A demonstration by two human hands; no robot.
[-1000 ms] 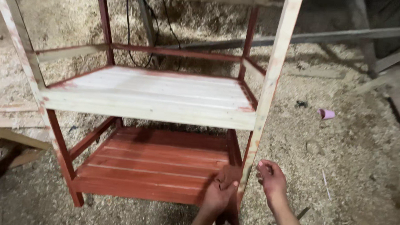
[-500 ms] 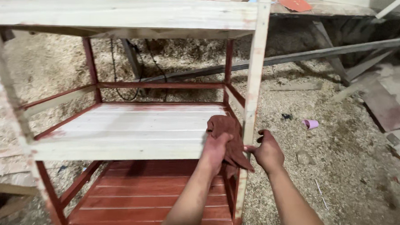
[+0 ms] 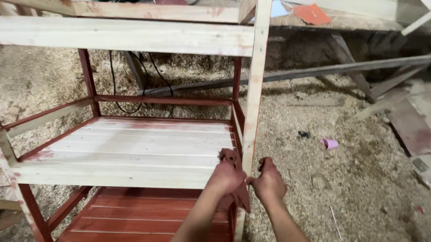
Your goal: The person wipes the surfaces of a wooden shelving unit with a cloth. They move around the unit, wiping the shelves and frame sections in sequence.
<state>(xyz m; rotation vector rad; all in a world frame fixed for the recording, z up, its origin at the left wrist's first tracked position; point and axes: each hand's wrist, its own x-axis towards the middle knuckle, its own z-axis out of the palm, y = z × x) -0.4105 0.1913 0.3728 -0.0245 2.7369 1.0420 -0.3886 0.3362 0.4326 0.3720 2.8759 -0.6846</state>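
The left hand (image 3: 228, 176) clutches a red-stained rag (image 3: 234, 161) against the shelf unit's front upright (image 3: 255, 98) — the right hand (image 3: 269, 180) pinches the rag's edge.

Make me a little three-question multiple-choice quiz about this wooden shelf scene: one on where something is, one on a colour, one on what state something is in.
1. Where does the small pink cup lie?
A. on the middle shelf
B. on the sawdust floor to the right of the rack
C. in the right hand

2. What colour is the lowest shelf?
A. reddish brown
B. bare pale wood
C. blue

3. What is the left hand doing?
A. hanging free
B. gripping a hammer
C. holding a stained rag against the front post

Answers: 1 B, the cup sits on the sawdust floor apart from the rack. 2 A, its boards are stained red-brown, while the middle shelf is mostly pale. 3 C, the fingers close on the cloth beside the post, with the right hand just on the post's other side.
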